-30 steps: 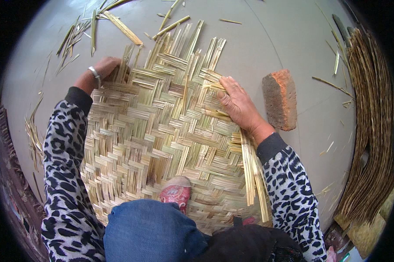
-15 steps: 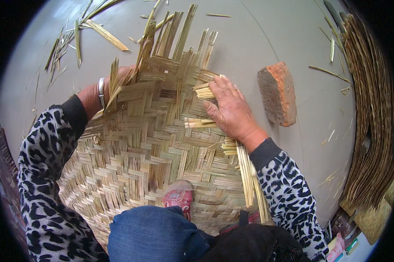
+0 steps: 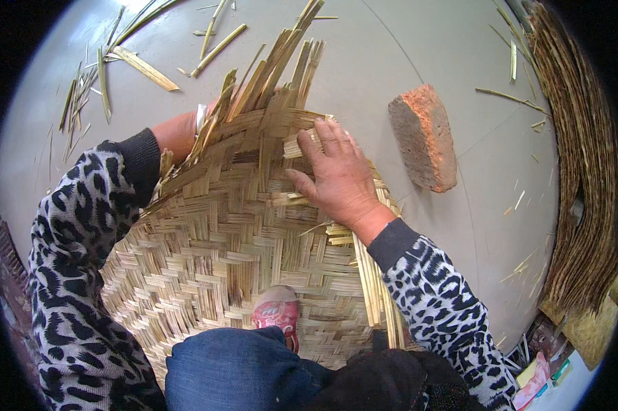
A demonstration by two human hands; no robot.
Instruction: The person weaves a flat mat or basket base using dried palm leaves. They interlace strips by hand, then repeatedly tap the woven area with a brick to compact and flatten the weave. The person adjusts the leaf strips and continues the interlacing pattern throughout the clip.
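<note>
A woven mat (image 3: 185, 264) of flat, pale strips is spread on the grey floor (image 3: 490, 41), between the person's two forearms. Its far left edge is bent upward, and a fan of loose strip ends (image 3: 281, 58) is seen standing out along the far side.

The left hand (image 3: 211, 108) is mostly hidden behind that raised edge, so how its fingers are set cannot be told; a pale bracelet (image 3: 200, 118) is worn at its wrist. The right hand (image 3: 336, 171) is laid palm down on the right part of the mat, its fingers straight and slightly spread, with nothing gripped. Short strips (image 3: 294, 148) are seen jutting leftward from beneath it, and long pale strips (image 3: 375, 294) are stretched along the mat's right side, below the wrist.

A red shoe (image 3: 276, 312) with a pale toe is planted on the mat, just ahead of a knee in blue denim (image 3: 240, 373). To the right of the right hand, apart from the mat, a worn brick (image 3: 429, 140) is placed on the floor. Cut pieces (image 3: 144, 68) are scattered at the far left, and a brown layered bundle (image 3: 572, 171) is set along the right side.
</note>
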